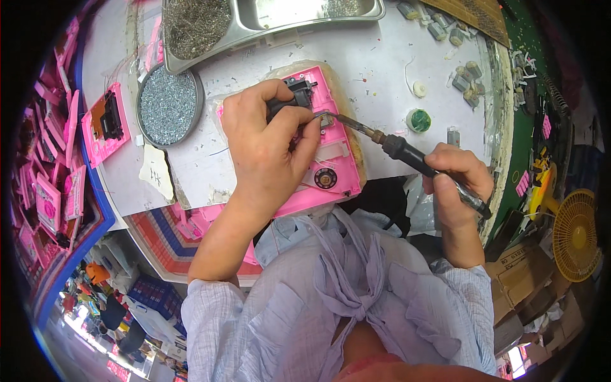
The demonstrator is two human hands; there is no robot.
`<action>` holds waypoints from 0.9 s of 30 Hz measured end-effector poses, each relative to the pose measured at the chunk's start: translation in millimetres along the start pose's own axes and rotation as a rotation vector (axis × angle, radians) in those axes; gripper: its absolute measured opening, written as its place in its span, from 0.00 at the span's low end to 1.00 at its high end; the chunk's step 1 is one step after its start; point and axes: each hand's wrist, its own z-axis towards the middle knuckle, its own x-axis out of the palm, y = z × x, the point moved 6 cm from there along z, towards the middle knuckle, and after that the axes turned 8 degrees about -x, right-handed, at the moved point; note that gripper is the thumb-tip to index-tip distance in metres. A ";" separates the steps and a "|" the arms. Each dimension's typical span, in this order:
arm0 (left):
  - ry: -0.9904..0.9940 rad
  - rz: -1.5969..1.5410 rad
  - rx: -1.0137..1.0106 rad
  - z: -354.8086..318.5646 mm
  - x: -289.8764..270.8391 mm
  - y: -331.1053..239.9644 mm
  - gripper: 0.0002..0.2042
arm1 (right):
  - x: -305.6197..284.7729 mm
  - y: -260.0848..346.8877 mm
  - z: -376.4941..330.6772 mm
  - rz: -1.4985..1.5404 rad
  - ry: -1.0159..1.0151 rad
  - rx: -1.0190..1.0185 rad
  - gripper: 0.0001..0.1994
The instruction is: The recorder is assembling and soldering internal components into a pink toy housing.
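Note:
My right hand (459, 181) grips the black handle of a soldering iron (407, 153). The iron slants up and to the left, and its thin tip ends by the fingertips of my left hand (270, 137). That hand is closed over a pink plastic casing (334, 153), thumb and forefinger pinched together; whatever is between them is too small to make out. A black mechanism (299, 95) sits in the casing beside my left fingers. A small round speaker (325, 178) is fitted at the casing's near end.
Left of the casing are a round dish of small metal screws (170, 105) and another pink part (107, 124). A steel tray (242, 32) stands at the back. To the right lie a small green pot (418, 120), several small motors (468, 83) and a yellow fan (575, 234).

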 end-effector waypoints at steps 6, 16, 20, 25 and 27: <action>0.008 0.004 -0.006 0.4 0.2 -0.7 0.08 | 0.7 4.6 4.2 -0.132 0.058 -0.051 0.10; 0.000 0.009 -0.002 -0.6 0.3 -0.1 0.08 | 0.7 14.9 9.9 -0.220 0.123 -0.198 0.10; 0.005 0.010 -0.014 -1.1 0.4 -0.3 0.08 | 7.2 15.9 14.0 -0.236 0.155 -0.247 0.10; 0.001 0.017 0.000 -1.2 -0.2 -0.4 0.08 | 9.9 17.4 15.4 -0.273 0.198 -0.364 0.10; 0.001 0.015 0.000 -1.4 -0.3 -0.2 0.08 | 7.6 19.0 15.4 -0.272 0.188 -0.406 0.11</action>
